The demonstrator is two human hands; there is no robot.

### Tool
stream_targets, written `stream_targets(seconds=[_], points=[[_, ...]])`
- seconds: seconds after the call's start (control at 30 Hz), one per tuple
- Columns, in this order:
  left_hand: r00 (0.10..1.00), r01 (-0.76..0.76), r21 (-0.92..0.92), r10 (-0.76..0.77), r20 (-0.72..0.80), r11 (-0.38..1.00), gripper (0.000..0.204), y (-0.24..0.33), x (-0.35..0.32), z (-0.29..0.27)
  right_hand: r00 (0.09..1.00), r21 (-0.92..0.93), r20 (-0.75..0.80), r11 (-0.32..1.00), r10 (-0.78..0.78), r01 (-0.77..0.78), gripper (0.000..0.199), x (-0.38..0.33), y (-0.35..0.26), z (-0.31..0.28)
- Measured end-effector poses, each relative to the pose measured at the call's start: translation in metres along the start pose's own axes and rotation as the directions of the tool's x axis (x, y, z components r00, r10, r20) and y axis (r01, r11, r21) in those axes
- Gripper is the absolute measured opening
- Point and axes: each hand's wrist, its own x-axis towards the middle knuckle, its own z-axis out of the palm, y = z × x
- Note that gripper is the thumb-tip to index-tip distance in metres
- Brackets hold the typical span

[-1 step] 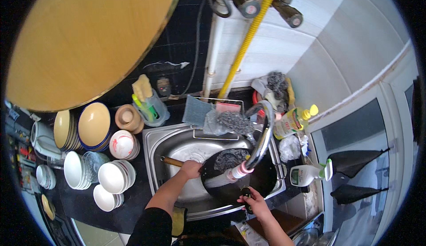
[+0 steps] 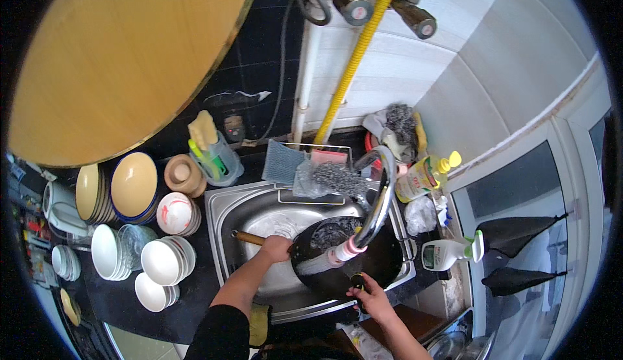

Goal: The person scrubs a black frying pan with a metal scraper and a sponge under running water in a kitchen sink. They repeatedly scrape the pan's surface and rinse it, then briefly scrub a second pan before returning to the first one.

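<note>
A dark wok (image 2: 384, 262) rests tilted in the steel sink (image 2: 219, 230), with water pooled at its far side. My left hand (image 2: 277, 248) is closed round its wooden handle (image 2: 248, 237), whose end sticks out to the left. At the near right edge, my right hand (image 2: 371, 296) grips a short black handle (image 2: 356, 282); whether it is joined to the wok is hard to see. Over the wok bends the chrome faucet (image 2: 383, 207), and water sprays leftward from its pink-and-white nozzle (image 2: 348, 251).
A wire rack (image 2: 311, 198) behind the sink carries scouring cloths and steel wool (image 2: 341, 179). Stacked white bowls (image 2: 162, 262) and yellow bowls (image 2: 134, 185) stand left. On the right are a yellow-capped soap bottle (image 2: 422, 178) and a white spray bottle (image 2: 441, 255).
The view has shifted slightly. Both hands keep their holds, and the pooled water in the wok looks a little different.
</note>
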Motion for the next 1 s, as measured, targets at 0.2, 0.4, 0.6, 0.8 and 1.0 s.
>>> stream_targets(seconds=[0.2,0.4,0.6,0.8,1.0], points=[[0.999,-0.029,0.067,0.028,0.025,0.997,0.019,0.005,-0.003,-0.007,0.965,-0.676,0.023,0.708,-0.26,0.206,0.059,-0.03,-0.027,0.001],[0.997,-0.043,0.056,0.04,0.068,0.997,0.019,0.022,-0.016,-0.039,0.928,-0.685,0.054,0.662,-0.369,0.303,0.059,-0.042,-0.04,-0.003],[0.996,-0.03,0.08,0.024,0.084,0.996,0.02,0.036,-0.026,-0.068,0.896,-0.701,0.038,0.628,-0.442,0.339,0.058,-0.052,-0.052,-0.01],[0.998,-0.029,0.087,0.024,0.059,0.996,0.02,0.06,-0.044,-0.093,0.866,-0.667,0.008,0.642,-0.5,0.377,0.056,-0.064,-0.058,-0.025],[0.996,0.064,0.163,-0.074,0.051,0.984,0.017,0.084,-0.069,-0.132,0.84,-0.619,0.012,0.656,-0.542,0.432,0.056,-0.066,-0.055,-0.04]])
